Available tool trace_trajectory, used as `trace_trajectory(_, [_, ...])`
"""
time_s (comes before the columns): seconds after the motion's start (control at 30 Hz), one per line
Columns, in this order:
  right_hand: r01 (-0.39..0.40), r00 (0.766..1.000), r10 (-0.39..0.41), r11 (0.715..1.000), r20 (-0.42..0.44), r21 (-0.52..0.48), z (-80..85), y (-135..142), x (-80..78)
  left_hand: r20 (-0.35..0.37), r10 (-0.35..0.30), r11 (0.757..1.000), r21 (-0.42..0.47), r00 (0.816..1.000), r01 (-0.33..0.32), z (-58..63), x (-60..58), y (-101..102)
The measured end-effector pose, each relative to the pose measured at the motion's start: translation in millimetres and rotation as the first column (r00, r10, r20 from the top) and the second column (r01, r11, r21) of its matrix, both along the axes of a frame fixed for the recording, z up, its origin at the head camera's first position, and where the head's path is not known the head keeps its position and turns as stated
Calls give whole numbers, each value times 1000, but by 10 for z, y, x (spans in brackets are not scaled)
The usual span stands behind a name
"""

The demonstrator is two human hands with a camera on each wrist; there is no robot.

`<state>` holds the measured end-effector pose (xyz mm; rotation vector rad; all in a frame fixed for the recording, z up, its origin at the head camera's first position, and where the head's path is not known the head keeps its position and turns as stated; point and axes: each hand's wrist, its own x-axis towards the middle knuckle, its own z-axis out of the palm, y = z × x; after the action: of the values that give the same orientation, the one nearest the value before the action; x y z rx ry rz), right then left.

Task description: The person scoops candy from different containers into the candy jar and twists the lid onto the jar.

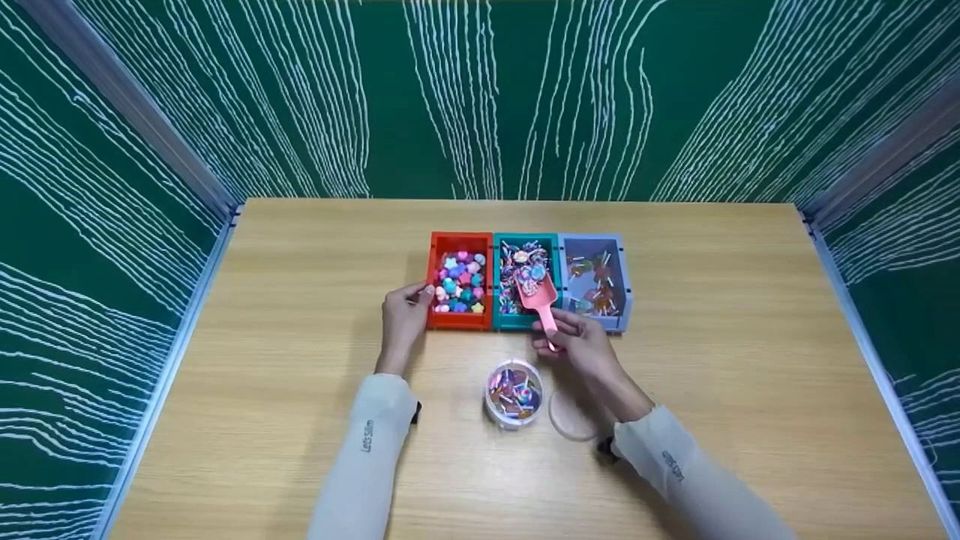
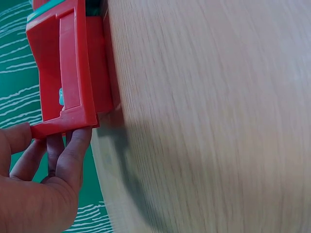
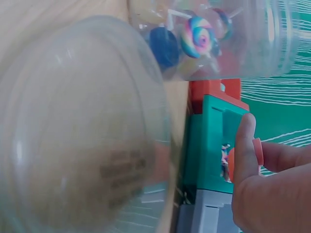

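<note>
**Pink scoop point(image 1: 538, 297) of swirl candies point(image 1: 532, 276) held above the teal bin point(image 1: 517, 322)**

Nearest the person, two pale sleeves printed with dark lettering reach over the wooden table point(image 1: 735, 337), one either side of the teal bin. In front of that bin stands a clear jar point(image 1: 513, 423) holding mixed candies, among them a rainbow swirl and a dark blue one. Also in front of the teal bin, but a little to its right, a clear lid point(image 1: 574, 418) lies on the table just beside the jar.

At the teal bin's front right corner, the right hand point(image 1: 589, 349) pinches the scoop's handle between thumb and fingers. The scoop slants, its loaded end over the teal bin's contents, a crowd of more swirl candies. Well to the left of the teal bin, the left hand point(image 1: 403, 315) pinches the outer side wall of the red bin point(image 1: 461, 322).

That red bin joins the teal bin's left side and holds colourful beads point(image 1: 461, 283), some star-shaped. A grey bin point(image 1: 589, 247) joins its right side, with wrapped clear and orange candies point(image 1: 604, 291). Far behind the teal bin rises a green wall point(image 1: 517, 82) with wavy white lines.
</note>
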<state>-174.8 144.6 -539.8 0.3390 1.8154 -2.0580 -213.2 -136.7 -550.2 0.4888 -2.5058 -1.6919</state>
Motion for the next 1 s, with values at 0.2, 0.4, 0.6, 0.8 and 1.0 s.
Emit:
trace_trajectory(0.2, [-56,998,55,998,-33,-8,89,119,102,-40,-5,1000,-24,999,4,-14,-1,7])
trace_trajectory(0.4, [-134,990,135,991,-38,21,190,230,241,-30,2,1000,-4,1000,-2,-33,3,1])
trace_trajectory(0.6, [-191,979,195,978,-55,82,244,314,366,-39,-5,1000,6,999,6,-83,0,-31])
trace_trajectory(0.8, [-202,977,209,972,-43,120,282,382,485,-85,-5,1000,-18,996,3,-110,88,-61])
trace_trajectory(1.0, [-225,972,231,968,-40,109,311,446,613,-165,-6,1000,-24,986,2,-114,256,-49])
